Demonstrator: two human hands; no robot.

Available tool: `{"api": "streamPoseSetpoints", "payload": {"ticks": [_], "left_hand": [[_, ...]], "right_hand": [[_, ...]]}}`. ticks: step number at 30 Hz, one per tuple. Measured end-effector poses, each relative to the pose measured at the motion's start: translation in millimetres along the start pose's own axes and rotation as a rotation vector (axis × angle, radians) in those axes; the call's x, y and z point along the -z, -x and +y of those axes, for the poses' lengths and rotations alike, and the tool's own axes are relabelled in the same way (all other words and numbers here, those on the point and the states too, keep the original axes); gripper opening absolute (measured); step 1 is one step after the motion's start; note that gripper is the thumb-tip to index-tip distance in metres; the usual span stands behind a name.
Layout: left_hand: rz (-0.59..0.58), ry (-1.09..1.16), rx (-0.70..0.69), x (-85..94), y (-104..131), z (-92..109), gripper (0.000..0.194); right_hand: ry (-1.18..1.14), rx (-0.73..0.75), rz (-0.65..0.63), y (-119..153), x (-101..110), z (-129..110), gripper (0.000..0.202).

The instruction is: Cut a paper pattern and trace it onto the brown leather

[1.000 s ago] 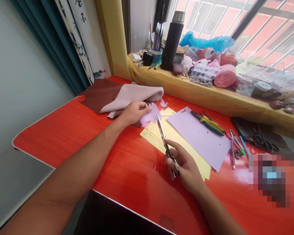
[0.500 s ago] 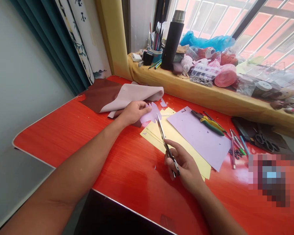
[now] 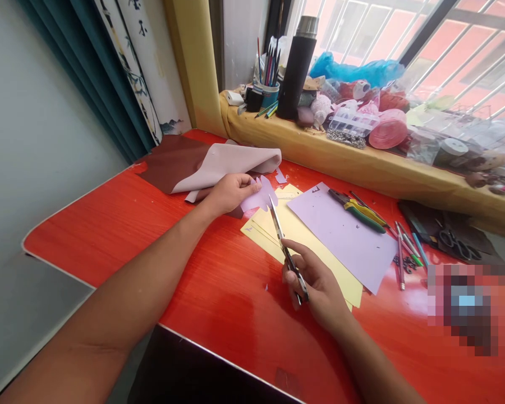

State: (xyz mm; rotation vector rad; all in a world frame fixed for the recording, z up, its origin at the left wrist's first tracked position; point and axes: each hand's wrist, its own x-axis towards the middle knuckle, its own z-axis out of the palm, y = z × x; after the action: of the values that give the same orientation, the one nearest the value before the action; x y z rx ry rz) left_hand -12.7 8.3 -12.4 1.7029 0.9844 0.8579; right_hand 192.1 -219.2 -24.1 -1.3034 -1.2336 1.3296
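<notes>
Well, over the near edge of the yellow sheets (image 3: 298,224), the right hand (image 3: 315,286) is curling round the handles of scissors (image 3: 288,255). By the sheets' left corner, above the red surface (image 3: 206,292), the left hand (image 3: 231,195) is pinching a purple cutout (image 3: 261,197), the blade tips pointing at its edge. Along the sheets' right side, a purple card (image 3: 340,241) is lying; well beyond them, a black flask (image 3: 297,73) is standing.
</notes>
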Motion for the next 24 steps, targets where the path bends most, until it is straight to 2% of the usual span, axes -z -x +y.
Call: {"api": "streamPoseSetpoints", "payload": {"ticks": [13,24], "left_hand": [[-0.011,0.006,-0.012,0.4,-2.0,-5.7,0.045],[-0.006,0.0,-0.012,0.2,-1.3,-3.8,0.047]], "right_hand": [[0.021,0.008,0.014,-1.0,1.4,6.3,0.058],[0.033,-0.008,0.028,-0.2,0.1,1.6,0.056]]}}
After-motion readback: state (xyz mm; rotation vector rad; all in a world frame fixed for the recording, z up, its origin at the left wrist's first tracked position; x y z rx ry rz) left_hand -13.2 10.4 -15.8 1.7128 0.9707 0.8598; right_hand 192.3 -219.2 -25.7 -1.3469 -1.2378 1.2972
